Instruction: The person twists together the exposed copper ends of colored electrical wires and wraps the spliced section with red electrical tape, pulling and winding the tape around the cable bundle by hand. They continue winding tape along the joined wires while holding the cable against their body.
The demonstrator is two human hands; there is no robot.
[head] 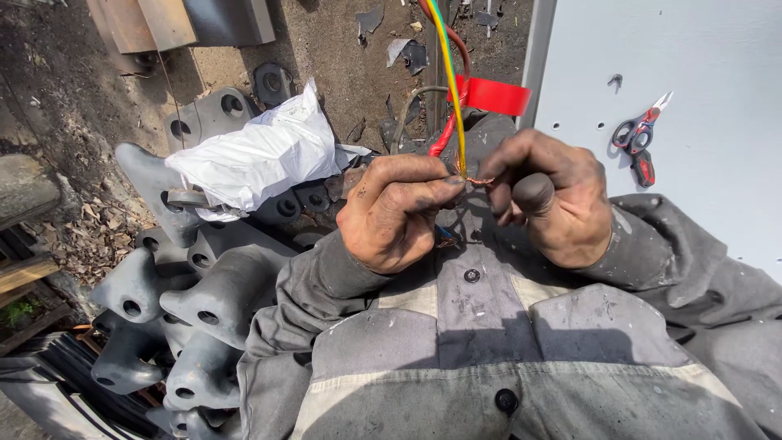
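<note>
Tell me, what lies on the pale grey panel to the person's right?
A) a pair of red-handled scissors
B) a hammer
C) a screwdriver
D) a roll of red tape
A: a pair of red-handled scissors lies on the pale grey panel, apart from the right hand and left hand, which pinch bare copper strands of the yellow-green wire.

On my left I see a pile of grey metal castings [204, 301] with round holes, and a crumpled white plastic bag [257, 155] lies on top of them. On my right, a pair of scissors [641, 137] with red and black handles lies on a pale grey panel [717, 73]. Dry leaves [94, 236] lie on the dirty ground [334, 57]. My grey work jacket [489, 358] fills the lower part of the view.
</note>
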